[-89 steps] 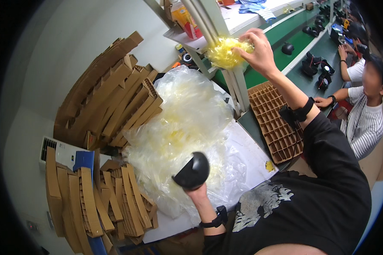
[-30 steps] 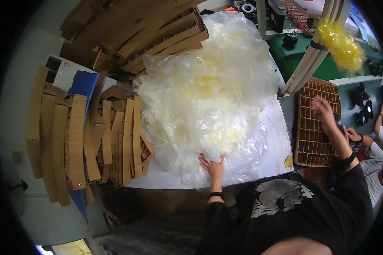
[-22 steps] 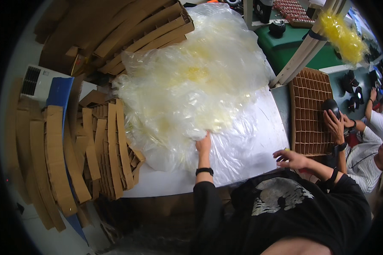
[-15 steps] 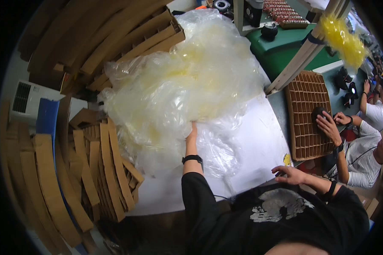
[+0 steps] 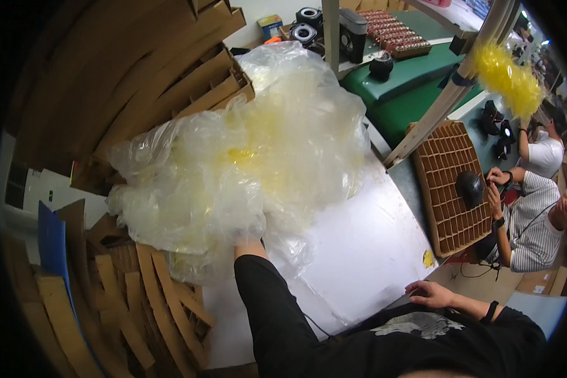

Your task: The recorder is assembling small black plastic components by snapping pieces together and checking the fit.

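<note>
A large heap of crumpled clear plastic film [image 5: 283, 126], tinted yellow in places, covers the far left and middle of the white tabletop [image 5: 372, 233]. My left arm reaches forward into its near side. Of my left hand [image 5: 248, 240] only the wrist area shows, pale through the film, and its fingers are hidden. My right hand [image 5: 431, 294] hangs loosely over the table's right front edge, palm down, with fingers apart and nothing in them.
Cardboard dividers [image 5: 164, 296] crowd the left side. A gridded brown tray [image 5: 444, 189] stands at the right, where a co-worker in a striped shirt [image 5: 535, 220] has hands beside a dark rounded object [image 5: 469, 189]. A post [image 5: 441, 116] rises at the table's far right corner.
My left hand has gone deeper into the film, and its wristband is now covered. The heap sits further left, baring more tabletop. The co-worker's hand has slid off the dark object.
</note>
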The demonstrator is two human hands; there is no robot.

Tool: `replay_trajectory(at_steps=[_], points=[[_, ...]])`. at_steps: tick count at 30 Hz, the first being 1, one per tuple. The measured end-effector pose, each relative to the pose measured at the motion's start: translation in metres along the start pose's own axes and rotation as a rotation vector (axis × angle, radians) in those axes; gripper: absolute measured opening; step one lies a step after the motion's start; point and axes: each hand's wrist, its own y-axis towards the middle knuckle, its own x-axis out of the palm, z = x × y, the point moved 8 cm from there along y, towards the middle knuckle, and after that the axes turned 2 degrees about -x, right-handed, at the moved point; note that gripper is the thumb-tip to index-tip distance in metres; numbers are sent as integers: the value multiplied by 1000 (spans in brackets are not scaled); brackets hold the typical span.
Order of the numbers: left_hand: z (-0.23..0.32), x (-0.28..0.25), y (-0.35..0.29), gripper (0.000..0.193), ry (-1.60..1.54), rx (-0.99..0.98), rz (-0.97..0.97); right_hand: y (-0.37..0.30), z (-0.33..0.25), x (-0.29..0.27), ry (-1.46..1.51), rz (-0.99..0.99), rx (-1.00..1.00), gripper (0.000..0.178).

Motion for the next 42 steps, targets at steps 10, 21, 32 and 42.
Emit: replay_trajectory(at_steps=[10,21,32,42], points=[[-37,-19,-130,65,114,-180,-306,70,-38,73,-316,-381,-413,48],[56,-79,-263,72,-49,-401,-263,99,-34,214,-1364,-551,-1246,79],[85,-212,-341,41,-872,-387,451,208,-96,172,-573,-364,-902,25],[39,-257,-338,55,418,-610,-18,222,-360,-64,434,237,-958,65]])
